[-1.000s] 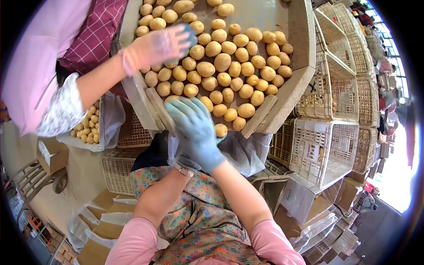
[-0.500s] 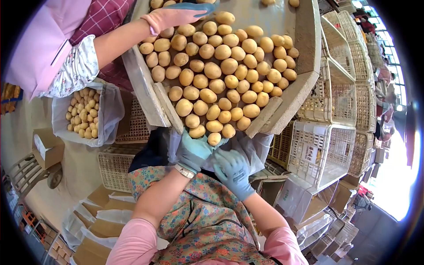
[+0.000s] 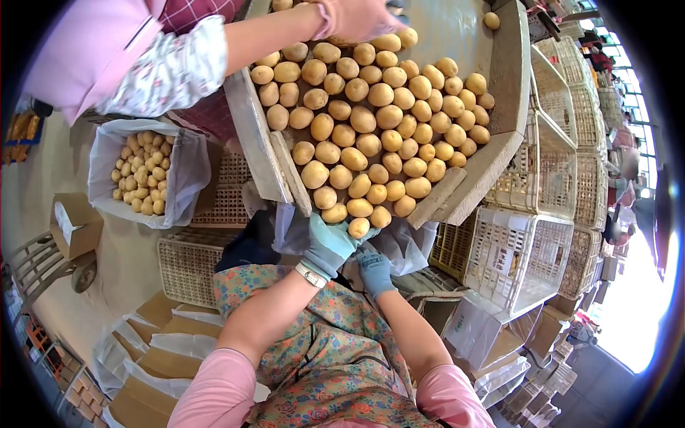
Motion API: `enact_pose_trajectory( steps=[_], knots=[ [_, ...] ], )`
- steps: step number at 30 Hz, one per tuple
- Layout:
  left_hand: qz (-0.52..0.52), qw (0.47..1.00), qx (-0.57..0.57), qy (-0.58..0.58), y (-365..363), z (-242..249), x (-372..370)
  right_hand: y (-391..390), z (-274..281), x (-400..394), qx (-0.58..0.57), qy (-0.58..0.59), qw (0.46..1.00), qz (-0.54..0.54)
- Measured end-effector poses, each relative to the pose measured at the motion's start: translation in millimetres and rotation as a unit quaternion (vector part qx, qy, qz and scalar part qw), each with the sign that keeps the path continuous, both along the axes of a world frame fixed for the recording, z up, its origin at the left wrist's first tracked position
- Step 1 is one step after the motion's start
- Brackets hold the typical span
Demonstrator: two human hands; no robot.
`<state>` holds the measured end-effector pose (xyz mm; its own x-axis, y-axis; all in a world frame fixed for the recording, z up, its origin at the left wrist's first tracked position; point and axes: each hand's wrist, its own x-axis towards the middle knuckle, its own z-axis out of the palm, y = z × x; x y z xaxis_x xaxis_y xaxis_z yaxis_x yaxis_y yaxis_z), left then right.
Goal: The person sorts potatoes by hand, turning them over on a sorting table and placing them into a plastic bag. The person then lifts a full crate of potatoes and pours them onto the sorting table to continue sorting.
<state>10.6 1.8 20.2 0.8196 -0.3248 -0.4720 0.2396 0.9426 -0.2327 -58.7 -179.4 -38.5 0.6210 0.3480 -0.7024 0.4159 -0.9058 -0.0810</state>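
Observation:
Many yellow potatoes (image 3: 362,120) lie on a sloping metal chute (image 3: 446,39) with worn side boards. My left hand (image 3: 330,246), in a blue-green glove, is at the chute's narrow mouth. Its fingers stretch out beneath the lowest potato (image 3: 359,227), partly hidden by it. Close beside and slightly lower, my right hand (image 3: 375,269) wears a blue glove; its fingertips are obscured near the left hand. A translucent plastic liner (image 3: 408,250) hangs beneath the chute behind both hands.
Another person's gloved hand (image 3: 360,20) reaches over the upper chute. To the left, a lined crate (image 3: 107,189) holds potatoes, near a cardboard box (image 3: 75,225) and a trolley (image 3: 43,274). Stacked plastic crates (image 3: 517,257) line the right side. Flattened cardboard (image 3: 168,357) lies at lower left.
My right hand has moved up toward my left hand. The other person's hand has swept right across the upper chute. The whole view has shifted slightly, and the potatoes lie much as before.

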Motion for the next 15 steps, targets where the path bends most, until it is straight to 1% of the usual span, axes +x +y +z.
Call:
enact_pose_trajectory(
  steps=[2, 3, 5, 6, 7, 8, 9, 10, 11, 12, 13, 14, 15],
  knots=[
    [-0.011, 1.0, 0.014, 0.007, -1, -2, -1, -19, -27, -17, 0.094, -0.074, 0.992, -0.043],
    [-0.007, 1.0, 0.012, 0.006, -3, -3, -1, -23, -25, -20, 0.093, -0.075, 0.992, -0.039],
    [0.012, 1.0, -0.022, -0.009, -3, -7, -1, -24, -25, -26, 0.144, -0.109, 0.983, -0.04],
    [0.01, 1.0, -0.024, 0.005, -5, -19, -7, -25, -27, -32, 0.141, -0.102, 0.984, -0.029],
    [-0.004, 0.973, 0.203, -0.112, -12, -30, -10, -30, -33, -33, 0.137, -0.103, 0.985, -0.012],
    [0.031, 0.999, -0.023, -0.028, -11, -25, -14, -38, -46, -42, 0.129, -0.142, 0.982, 0.0],
    [0.046, 0.997, -0.025, -0.052, -9, -13, -4, -42, -62, -42, 0.126, -0.189, 0.974, 0.017],
    [0.033, 0.994, -0.082, -0.059, -5, -15, -1, -38, -61, -30, 0.126, -0.135, 0.983, -0.012],
    [0.02, 0.998, -0.058, -0.006, -7, -16, -2, -33, -50, -24, 0.121, -0.069, 0.989, -0.046],
    [0.018, 0.999, -0.038, -0.006, -7, -11, -4, -33, -31, -18, 0.121, -0.075, 0.989, -0.04],
    [0.014, 1.0, -0.018, -0.004, -5, -7, -4, -27, -6, -9, 0.146, -0.052, 0.988, -0.03],
    [0.016, 1.0, -0.02, -0.002, -7, -13, -3, -21, 17, -3, 0.169, -0.022, 0.985, -0.021],
    [0.02, 1.0, 0.007, -0.017, -10, -26, -4, -19, 34, 5, 0.165, -0.016, 0.986, -0.024]
  ],
)
